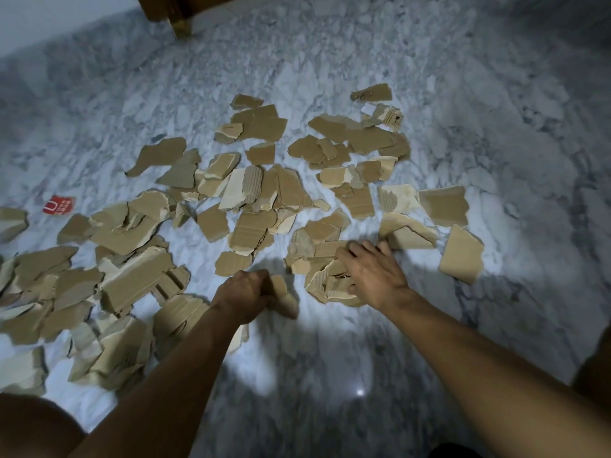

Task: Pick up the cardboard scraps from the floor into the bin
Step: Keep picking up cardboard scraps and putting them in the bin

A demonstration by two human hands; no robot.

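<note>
Several torn brown cardboard scraps [251, 193] lie spread over the grey-white marble floor [496, 127], from the far middle to the near left. My left hand [246, 292] is closed around a cardboard scrap [286, 299] near the middle of the spread. My right hand [370, 269] lies palm down with fingers spread on a small heap of scraps [330, 285]; how firmly it holds them is hidden by the hand. No bin is in view.
A small red card [59, 204] lies on the floor at the left. A wooden furniture leg [181, 26] stands at the top. My knees show at the bottom left [33, 428] and right edge [595, 368].
</note>
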